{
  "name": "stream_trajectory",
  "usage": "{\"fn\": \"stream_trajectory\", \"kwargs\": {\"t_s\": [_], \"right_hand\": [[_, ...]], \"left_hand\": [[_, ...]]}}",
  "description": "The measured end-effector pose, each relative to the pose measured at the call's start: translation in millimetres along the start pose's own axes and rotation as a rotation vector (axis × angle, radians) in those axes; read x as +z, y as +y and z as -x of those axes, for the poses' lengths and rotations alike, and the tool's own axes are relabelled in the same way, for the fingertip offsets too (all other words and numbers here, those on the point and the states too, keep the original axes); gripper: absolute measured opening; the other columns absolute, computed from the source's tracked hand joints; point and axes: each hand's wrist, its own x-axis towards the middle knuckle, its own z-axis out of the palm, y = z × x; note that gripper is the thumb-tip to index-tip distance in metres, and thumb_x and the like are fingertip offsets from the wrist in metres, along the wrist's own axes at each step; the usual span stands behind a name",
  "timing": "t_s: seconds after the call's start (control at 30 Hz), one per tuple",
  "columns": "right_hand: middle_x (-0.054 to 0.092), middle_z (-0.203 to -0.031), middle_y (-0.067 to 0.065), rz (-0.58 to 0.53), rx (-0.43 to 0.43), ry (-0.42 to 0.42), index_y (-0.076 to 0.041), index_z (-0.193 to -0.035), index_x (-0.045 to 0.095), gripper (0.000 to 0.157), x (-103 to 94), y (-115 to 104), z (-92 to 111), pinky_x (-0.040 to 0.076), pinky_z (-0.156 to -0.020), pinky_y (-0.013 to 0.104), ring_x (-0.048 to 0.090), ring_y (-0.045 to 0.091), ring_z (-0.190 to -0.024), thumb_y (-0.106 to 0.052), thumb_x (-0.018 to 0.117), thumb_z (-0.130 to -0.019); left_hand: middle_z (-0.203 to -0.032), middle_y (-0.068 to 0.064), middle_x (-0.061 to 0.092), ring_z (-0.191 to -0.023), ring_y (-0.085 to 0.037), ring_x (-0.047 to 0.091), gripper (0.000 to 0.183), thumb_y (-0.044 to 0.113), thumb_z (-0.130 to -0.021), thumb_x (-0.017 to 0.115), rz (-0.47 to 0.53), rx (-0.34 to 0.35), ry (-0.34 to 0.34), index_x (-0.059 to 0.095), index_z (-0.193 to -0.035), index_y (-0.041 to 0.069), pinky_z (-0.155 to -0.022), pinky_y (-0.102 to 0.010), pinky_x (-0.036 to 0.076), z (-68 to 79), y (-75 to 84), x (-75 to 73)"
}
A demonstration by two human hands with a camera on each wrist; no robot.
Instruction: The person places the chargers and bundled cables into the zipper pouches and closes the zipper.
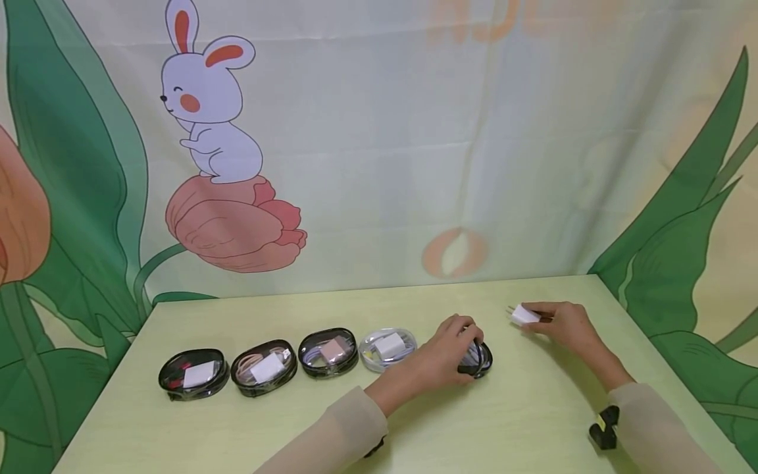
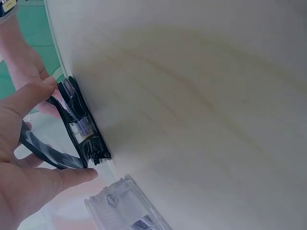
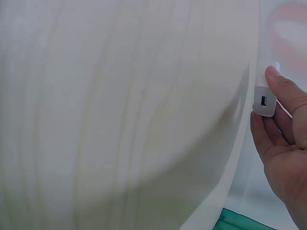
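My left hand (image 1: 439, 350) grips a black-trimmed clear oval case (image 1: 482, 362) at the right end of a row on the table. In the left wrist view, this case (image 2: 81, 122) shows its lid raised, with the thumb on one end and a finger at the other. Coiled cable lies inside it. To the right and farther back, my right hand (image 1: 571, 326) pinches a white plug charger (image 1: 524, 315) above the table, metal prongs facing left. A USB port shows on the charger (image 3: 264, 99) in the right wrist view.
Left of my left hand stand a clear case (image 1: 368, 343) with a white charger and three black-trimmed cases, among them one with a pink charger (image 1: 335, 349). The pale table (image 1: 284, 434) ends at the back against a printed curtain (image 1: 367, 164).
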Motion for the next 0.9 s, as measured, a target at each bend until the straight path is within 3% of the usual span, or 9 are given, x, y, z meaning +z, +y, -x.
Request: {"fn": "stream_trajectory", "kwargs": {"t_s": [0.2, 0.47, 0.77, 0.9], "right_hand": [[0.067, -0.125, 0.025, -0.053, -0.015, 0.001, -0.006, -0.132, 0.068, 0.049, -1.2, -4, -1, 0.054, -0.077, 0.031, 0.068, 0.037, -0.109, -0.024, 0.081, -0.088], [0.065, -0.129, 0.023, -0.147, -0.017, -0.009, -0.006, -0.132, 0.068, 0.05, -4.5, -17, 2, 0.057, -0.087, 0.043, 0.066, 0.038, -0.117, -0.028, 0.08, -0.089], [0.068, -0.126, 0.019, -0.151, -0.05, -0.027, -0.008, -0.13, 0.07, 0.049, -5.8, -27, 10, 0.058, -0.083, 0.036, 0.067, 0.037, -0.114, -0.029, 0.081, -0.088], [0.07, -0.123, 0.019, -0.169, -0.073, -0.044, -0.007, -0.128, 0.071, 0.049, -2.9, -33, 15, 0.056, -0.077, 0.026, 0.069, 0.036, -0.112, -0.029, 0.083, -0.086]], "left_hand": [[-0.144, -0.004, 0.039, -0.138, -0.024, 0.036, 0.059, 0.029, -0.085, 0.085, -0.005, -0.003, 0.001, 0.048, -0.13, 0.016, -0.107, -0.028, 0.043, 0.0, -1.3, 0.9], [-0.143, -0.003, 0.039, -0.136, -0.022, 0.037, 0.06, 0.029, -0.084, 0.085, -0.008, 0.009, 0.005, 0.048, -0.13, 0.017, -0.107, -0.027, 0.044, -1.4, -3.5, 3.6], [-0.143, -0.005, 0.04, -0.137, -0.023, 0.037, 0.061, 0.028, -0.083, 0.087, 0.021, 0.014, 0.016, 0.049, -0.13, 0.015, -0.112, -0.029, 0.039, -0.9, -2.1, 0.6], [-0.143, -0.006, 0.04, -0.137, -0.024, 0.037, 0.062, 0.027, -0.082, 0.088, 0.037, 0.01, 0.025, 0.049, -0.129, 0.015, -0.114, -0.03, 0.037, -1.0, -2.0, 0.5]]}}
